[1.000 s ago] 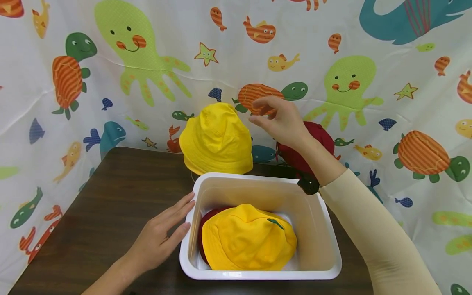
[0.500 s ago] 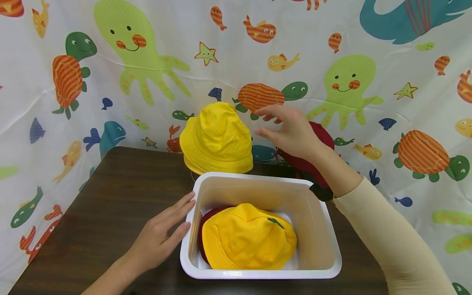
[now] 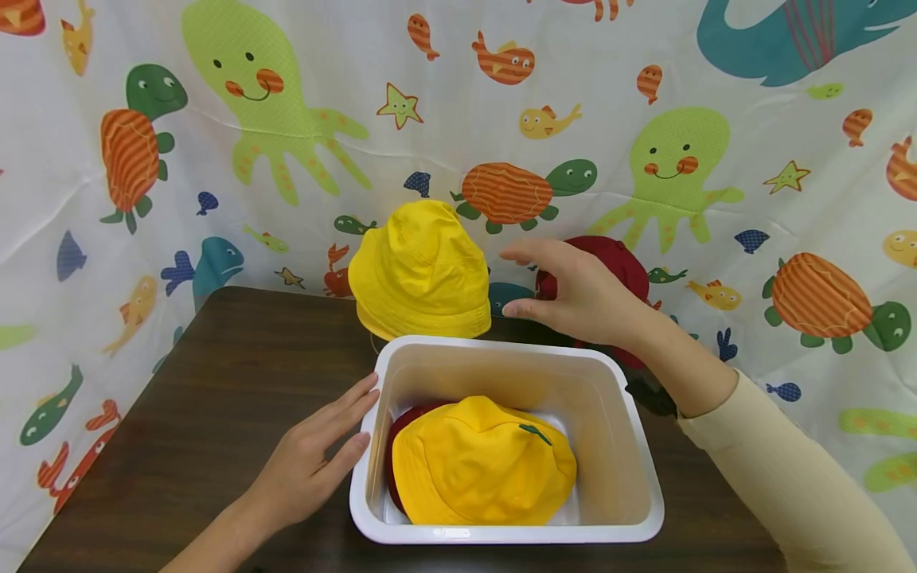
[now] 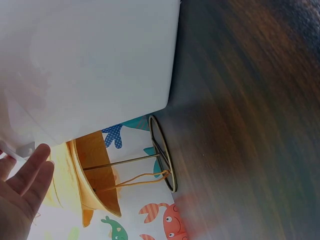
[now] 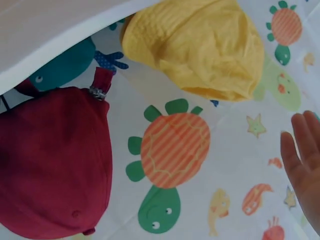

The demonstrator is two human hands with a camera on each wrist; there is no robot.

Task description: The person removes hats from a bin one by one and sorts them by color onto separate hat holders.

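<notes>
In the head view, straight fingers of my left hand (image 3: 304, 458) rest against the left rim of a white plastic bin (image 3: 494, 534). Inside it lies a yellow bucket hat (image 3: 480, 469) with a small green mark, over dark red cloth (image 3: 414, 415). My right hand (image 3: 583, 294) hovers beyond the bin's back right corner, thumb and fingers spread apart with nothing between them. Partly behind that hand is a dark red cap (image 3: 625, 261), seen more fully in the right wrist view. Left of the hand, a second yellow bucket hat (image 3: 423, 270) hangs on a wire stand (image 4: 120, 162).
The bin stands on a dark wooden table (image 3: 236, 382), whose surface extends to its left. Behind the table hangs a white curtain (image 3: 458, 48) printed with sea animals. The stand's ring foot sits on the tabletop behind the bin.
My right hand has moved down and to the right, away from the upper yellow hat and in front of the dark red cap, its fingers spreading wider. The left hand stays in place.
</notes>
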